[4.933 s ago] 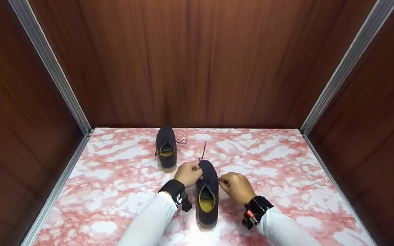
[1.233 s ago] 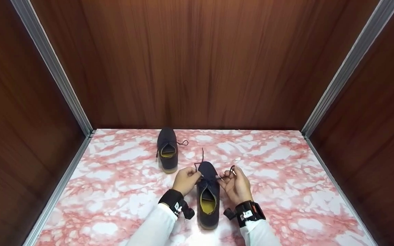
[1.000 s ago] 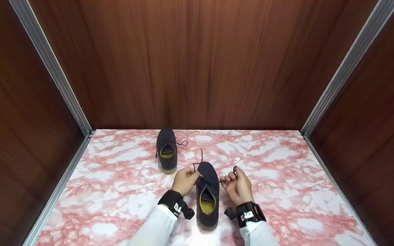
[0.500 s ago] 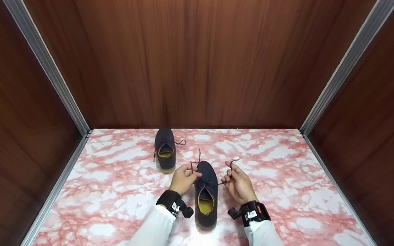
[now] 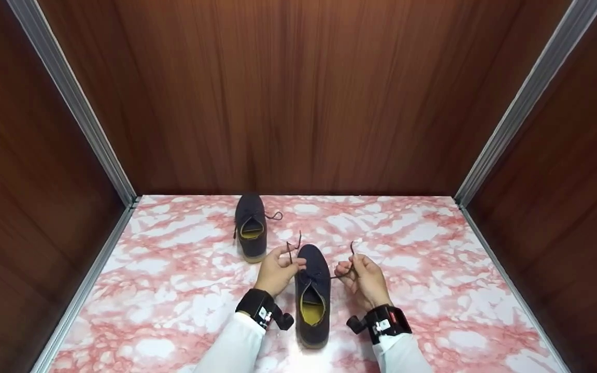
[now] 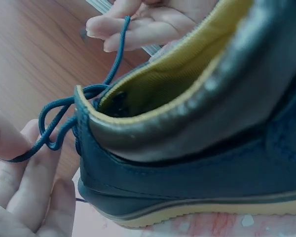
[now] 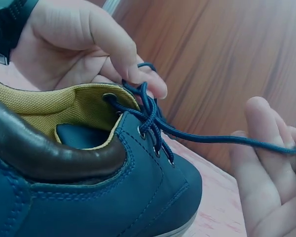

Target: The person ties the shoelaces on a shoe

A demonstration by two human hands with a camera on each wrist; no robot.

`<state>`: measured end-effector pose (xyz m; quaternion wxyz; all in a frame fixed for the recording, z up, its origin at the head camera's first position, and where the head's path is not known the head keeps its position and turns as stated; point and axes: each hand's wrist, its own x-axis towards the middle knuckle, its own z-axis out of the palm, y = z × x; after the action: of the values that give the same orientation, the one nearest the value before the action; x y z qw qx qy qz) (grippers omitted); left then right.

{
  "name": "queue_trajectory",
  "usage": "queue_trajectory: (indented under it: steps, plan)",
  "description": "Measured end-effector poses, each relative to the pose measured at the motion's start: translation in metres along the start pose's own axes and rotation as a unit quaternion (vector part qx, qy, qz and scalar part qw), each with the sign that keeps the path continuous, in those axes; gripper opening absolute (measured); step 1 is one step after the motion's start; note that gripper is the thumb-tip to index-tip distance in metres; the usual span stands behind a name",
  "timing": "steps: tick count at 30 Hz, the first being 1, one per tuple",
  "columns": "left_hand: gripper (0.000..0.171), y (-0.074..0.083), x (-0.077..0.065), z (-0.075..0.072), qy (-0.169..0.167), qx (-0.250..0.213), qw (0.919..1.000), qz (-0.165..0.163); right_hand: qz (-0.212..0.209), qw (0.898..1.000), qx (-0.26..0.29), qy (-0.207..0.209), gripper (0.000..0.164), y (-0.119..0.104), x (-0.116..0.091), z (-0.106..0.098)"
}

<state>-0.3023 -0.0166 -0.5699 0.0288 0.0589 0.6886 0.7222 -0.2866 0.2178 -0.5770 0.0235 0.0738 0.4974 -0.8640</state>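
A dark navy lace-up shoe (image 5: 312, 261) with a yellow lining stands on the table, toe pointing away from me. My left hand (image 5: 274, 272), at its left side, pinches one shoelace (image 5: 289, 252) between thumb and fingers; the loose end sticks up near the toe. On the right, my right hand (image 5: 365, 278) faces palm up and holds the other shoelace (image 5: 341, 275), which runs from the eyelets across its fingers. The right wrist view shows the laces crossed in a loose tangle (image 7: 149, 111) above the eyelets. That hand's thumb is mostly cut off there.
A matching shoe (image 5: 251, 233) stands further back to the left, its lace loop (image 5: 274, 215) lying to its right. The pink-and-white marbled tabletop (image 5: 423, 269) is enclosed by brown wood-grain panels (image 5: 298, 103) at the back and both sides.
Since the earliest frame my right hand has turned palm up and drawn its lace out rightwards. My left hand has shifted slightly left, and its lace stands up more. The shoe has barely moved.
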Motion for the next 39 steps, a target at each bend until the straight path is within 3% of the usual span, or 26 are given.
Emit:
queue_trajectory:
  steps: [4, 12, 15, 19, 23, 32, 39]
  plan:
    - [0.055, 0.003, 0.001, 0.000, -0.002, -0.022, 0.9997, -0.005, 0.006, 1.000, -0.004, -0.016, 0.024, -0.001, -0.001, 0.000]
    - [0.045, 0.007, 0.004, 0.001, 0.009, -0.101, 0.9946, -0.022, -0.008, 0.995, -0.096, -0.036, 0.020, -0.008, 0.000, 0.004]
    - [0.041, 0.007, 0.005, 0.000, 0.008, -0.107, 0.9940, -0.023, 0.001, 0.992, -0.118, -0.043, 0.029, -0.013, 0.000, 0.004]
    - [0.034, 0.008, 0.006, -0.002, 0.014, -0.113, 0.9932, -0.024, -0.002, 0.981, -0.167, -0.099, 0.038, -0.018, 0.000, 0.002]
    - [0.025, 0.008, 0.007, -0.002, 0.022, -0.118, 0.9925, -0.025, 0.003, 0.975, -0.167, -0.146, 0.041, -0.021, 0.000, 0.000]
    - [0.016, 0.011, 0.008, -0.002, 0.022, -0.114, 0.9929, -0.026, 0.018, 0.988, -0.127, -0.084, 0.035, -0.017, 0.003, 0.007]
    - [0.020, 0.011, 0.007, -0.002, 0.003, -0.111, 0.9937, -0.020, -0.001, 0.985, -0.147, -0.093, 0.027, -0.015, 0.000, 0.018]
